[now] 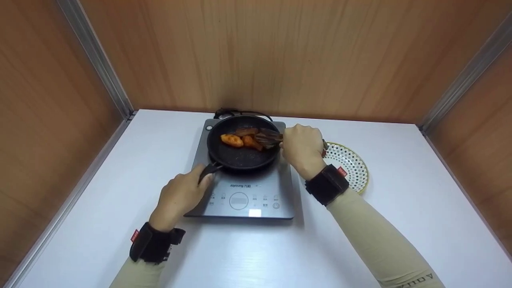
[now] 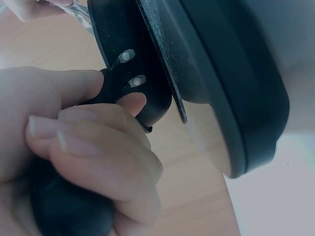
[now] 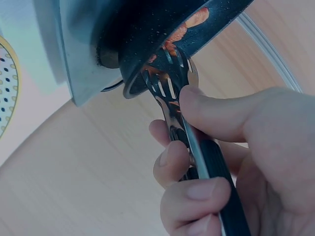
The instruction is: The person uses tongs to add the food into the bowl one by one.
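Observation:
My left hand (image 1: 180, 195) grips the black handle (image 1: 209, 172) of a frying pan (image 1: 241, 161), fingers wrapped round it in the left wrist view. The pan sits over a grey induction cooker (image 1: 262, 196). Several browned pieces of food (image 1: 232, 140), which look like chicken wings, lie toward the pan's far side. With my right hand (image 1: 303, 150) I hold metal tongs (image 3: 172, 105) with slotted heads and dark grips. The tong heads reach over the pan's right rim and are at the food, with reddish pieces showing through and beyond the slots.
A dotted plate (image 1: 352, 166) with a yellow rim stands on the white table (image 1: 120, 192), right of the cooker and partly behind my right wrist. A black cord (image 1: 256, 113) runs behind the cooker. Wood-grain panels (image 1: 280, 60) wall in the table at the back and sides.

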A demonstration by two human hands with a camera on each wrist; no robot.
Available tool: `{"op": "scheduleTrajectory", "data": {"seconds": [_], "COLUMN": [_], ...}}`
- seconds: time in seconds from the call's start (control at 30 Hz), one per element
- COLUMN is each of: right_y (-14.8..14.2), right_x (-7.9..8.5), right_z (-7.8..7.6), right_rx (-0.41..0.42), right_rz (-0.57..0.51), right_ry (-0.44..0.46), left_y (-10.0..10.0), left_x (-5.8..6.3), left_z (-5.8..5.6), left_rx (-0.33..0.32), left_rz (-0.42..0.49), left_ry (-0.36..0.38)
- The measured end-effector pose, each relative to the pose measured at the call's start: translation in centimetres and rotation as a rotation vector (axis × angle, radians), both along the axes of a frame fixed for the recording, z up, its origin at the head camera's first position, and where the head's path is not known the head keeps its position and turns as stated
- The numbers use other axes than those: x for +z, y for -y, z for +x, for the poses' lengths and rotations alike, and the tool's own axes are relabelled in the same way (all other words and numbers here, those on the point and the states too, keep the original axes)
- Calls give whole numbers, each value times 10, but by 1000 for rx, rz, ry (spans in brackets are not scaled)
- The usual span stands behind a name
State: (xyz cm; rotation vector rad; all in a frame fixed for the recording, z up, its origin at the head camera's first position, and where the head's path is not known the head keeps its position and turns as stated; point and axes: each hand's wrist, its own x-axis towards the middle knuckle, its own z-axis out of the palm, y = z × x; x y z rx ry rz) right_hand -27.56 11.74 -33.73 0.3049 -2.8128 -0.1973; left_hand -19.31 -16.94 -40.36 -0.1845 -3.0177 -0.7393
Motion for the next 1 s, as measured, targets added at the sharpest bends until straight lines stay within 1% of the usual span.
{"op": "scheduleTrajectory", "data": {"seconds": [0.13, 0.27, 0.43, 0.53, 0.7, 0.83, 1.0], "right_y": [-1, -6, -21, -39, -83, -119, -156], "right_x": [-4, -6, 0, 6, 12, 7, -8], "right_z": [-1, -1, 4, 9, 16, 18, 16], "right_rx": [17, 21, 41, 55, 61, 71, 95], "right_rz": [-12, -30, -82, -131, -191, -197, -158], "right_ry": [-34, -28, -56, -84, -105, -133, -148], "left_y": [0, -1, -1, -1, 0, 2, 4], "left_x": [0, 0, 0, 0, 0, 1, 1], "left_z": [1, 0, 0, 1, 2, 2, 3], "left_rx": [0, 1, 2, 2, 0, -3, -7], "left_rz": [-5, 1, 3, 8, 15, 14, 4], "left_ry": [-5, -2, -2, -2, 4, 7, 13]}}
